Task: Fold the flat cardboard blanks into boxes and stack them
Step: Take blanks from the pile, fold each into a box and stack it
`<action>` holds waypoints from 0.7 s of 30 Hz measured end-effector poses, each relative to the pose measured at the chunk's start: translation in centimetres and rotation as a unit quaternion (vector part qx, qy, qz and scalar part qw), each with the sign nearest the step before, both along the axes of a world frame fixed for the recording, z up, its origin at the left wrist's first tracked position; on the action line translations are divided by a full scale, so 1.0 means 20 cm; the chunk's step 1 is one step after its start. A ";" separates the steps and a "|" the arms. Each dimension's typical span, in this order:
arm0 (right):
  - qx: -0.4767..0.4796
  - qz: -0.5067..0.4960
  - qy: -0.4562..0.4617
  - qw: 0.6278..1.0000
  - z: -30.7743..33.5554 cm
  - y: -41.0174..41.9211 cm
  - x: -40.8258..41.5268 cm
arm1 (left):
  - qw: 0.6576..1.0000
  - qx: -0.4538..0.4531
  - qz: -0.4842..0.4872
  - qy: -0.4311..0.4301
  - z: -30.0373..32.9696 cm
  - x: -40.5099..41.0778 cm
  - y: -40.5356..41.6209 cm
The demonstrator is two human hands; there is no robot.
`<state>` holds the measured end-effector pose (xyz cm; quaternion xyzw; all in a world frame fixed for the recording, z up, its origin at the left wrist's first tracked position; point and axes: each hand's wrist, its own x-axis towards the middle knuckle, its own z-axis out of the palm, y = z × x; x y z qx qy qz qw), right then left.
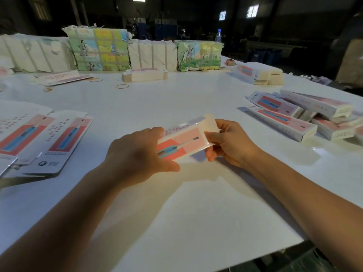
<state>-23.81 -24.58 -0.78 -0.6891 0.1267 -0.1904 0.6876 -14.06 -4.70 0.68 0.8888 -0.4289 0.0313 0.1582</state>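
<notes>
- Above the middle of the white table [196,99], a half-formed box [182,141] is held clear of the surface between both hands, probably so its ends stay free to be folded.
- The left hand [137,154] wraps over the box's near end, fingers curled across the top and thumb below, which seems to keep the sleeve squared up.
- The right hand [229,142] pinches the far end, thumb on the printed face and fingers behind; it looks placed to tuck the end flap, though the flap itself is blurred.
- Flat blanks [59,142] lie fanned out on the left, near the left arm, likely the supply within easy reach.
- Finished boxes [306,114] are piled on the right, well apart from the blanks, so done work stays separate.
- Wrapped bundles [98,50] line the far edge, with rubber bands [122,86] loose in front.
</notes>
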 end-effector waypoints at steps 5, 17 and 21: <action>0.019 -0.121 -0.056 0.991 0.01 0.02 -0.01 | 0.998 -0.057 0.025 0.020 0.02 0.07 0.02; -0.208 -0.146 -0.144 0.956 -0.04 0.19 -0.03 | 0.991 -0.103 0.023 0.087 0.00 0.12 0.03; -0.214 -0.134 -0.152 0.956 -0.03 0.20 -0.03 | 0.991 -0.098 0.004 0.096 0.00 0.10 0.02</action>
